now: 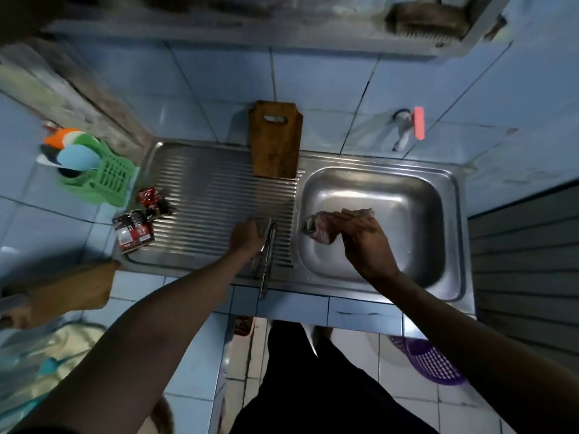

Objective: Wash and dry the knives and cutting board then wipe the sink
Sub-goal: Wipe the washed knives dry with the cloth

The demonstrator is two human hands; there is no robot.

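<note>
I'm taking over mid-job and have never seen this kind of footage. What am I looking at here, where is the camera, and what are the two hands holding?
There is no machine: a person works with bare hands, and the single picture comes from a wide-angle camera on their head, looking down, so straight lines bend at the edges. Below is a steel sink unit with a ribbed draining board on the left and a basin on the right. The left hand grips what look like the knives lying on the draining board near its front edge. The right hand holds a crumpled cloth over the basin. A wooden cutting board stands against the tiled wall. A green basket and some packets sit further left.
</note>
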